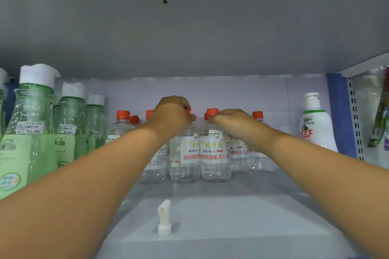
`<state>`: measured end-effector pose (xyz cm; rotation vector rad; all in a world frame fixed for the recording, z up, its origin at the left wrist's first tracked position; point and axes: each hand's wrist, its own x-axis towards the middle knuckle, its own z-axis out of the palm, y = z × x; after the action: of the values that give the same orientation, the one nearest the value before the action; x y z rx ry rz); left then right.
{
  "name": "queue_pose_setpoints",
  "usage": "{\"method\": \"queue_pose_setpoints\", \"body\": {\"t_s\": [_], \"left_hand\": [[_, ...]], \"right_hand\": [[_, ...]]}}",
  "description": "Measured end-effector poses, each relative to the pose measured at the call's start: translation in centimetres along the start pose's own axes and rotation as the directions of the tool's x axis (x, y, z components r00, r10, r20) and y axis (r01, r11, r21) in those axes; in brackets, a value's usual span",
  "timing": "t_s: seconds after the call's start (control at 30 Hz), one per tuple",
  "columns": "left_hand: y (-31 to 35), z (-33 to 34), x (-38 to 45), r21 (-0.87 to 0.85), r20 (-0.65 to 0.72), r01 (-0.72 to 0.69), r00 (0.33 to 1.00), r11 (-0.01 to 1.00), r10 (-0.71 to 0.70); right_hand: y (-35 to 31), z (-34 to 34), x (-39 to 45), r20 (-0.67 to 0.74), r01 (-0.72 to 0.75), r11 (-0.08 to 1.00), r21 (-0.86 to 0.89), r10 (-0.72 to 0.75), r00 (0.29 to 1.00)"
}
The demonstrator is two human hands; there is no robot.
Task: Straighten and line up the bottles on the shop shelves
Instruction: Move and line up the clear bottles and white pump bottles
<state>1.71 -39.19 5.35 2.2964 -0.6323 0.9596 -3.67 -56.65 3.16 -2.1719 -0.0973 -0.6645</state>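
Observation:
Several clear bottles with orange caps and white labels stand in a cluster at the middle of the grey shelf point(231, 206). My left hand point(172, 114) grips the top of one front bottle point(185, 160), its cap mostly hidden under my fingers. My right hand point(231, 120) holds the neck of the bottle beside it point(214, 153), just below its orange cap point(212, 112). Both bottles stand upright and touch each other. More orange-capped bottles point(121, 126) stand behind and to both sides.
Tall green bottles with white caps point(35, 111) fill the left of the shelf. A white pump bottle point(315, 126) stands at the right, by the blue upright. A small white plastic spout point(164, 218) lies near the shelf's front edge. The shelf above point(189, 33) hangs low overhead.

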Motion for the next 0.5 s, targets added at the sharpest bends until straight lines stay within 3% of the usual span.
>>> {"method": "queue_pose_setpoints", "body": {"t_s": [0.27, 0.4, 0.5], "left_hand": [[-1.3, 0.1, -0.2, -0.289, 0.095, 0.063, 0.995, 0.955, -0.037], [-1.3, 0.1, -0.4, -0.146, -0.044, 0.070, 0.996, 0.987, -0.077], [-1.4, 0.3, -0.1, -0.100, -0.046, 0.047, 0.998, 0.994, -0.051]], "right_hand": [[0.4, -0.2, 0.1, 0.037, 0.027, 0.996, 0.081, -0.030, 0.999], [0.4, -0.1, -0.1, 0.018, 0.013, 0.999, 0.039, -0.014, 1.000], [0.2, -0.1, -0.3, 0.036, 0.016, 0.999, 0.032, -0.017, 0.999]]}}
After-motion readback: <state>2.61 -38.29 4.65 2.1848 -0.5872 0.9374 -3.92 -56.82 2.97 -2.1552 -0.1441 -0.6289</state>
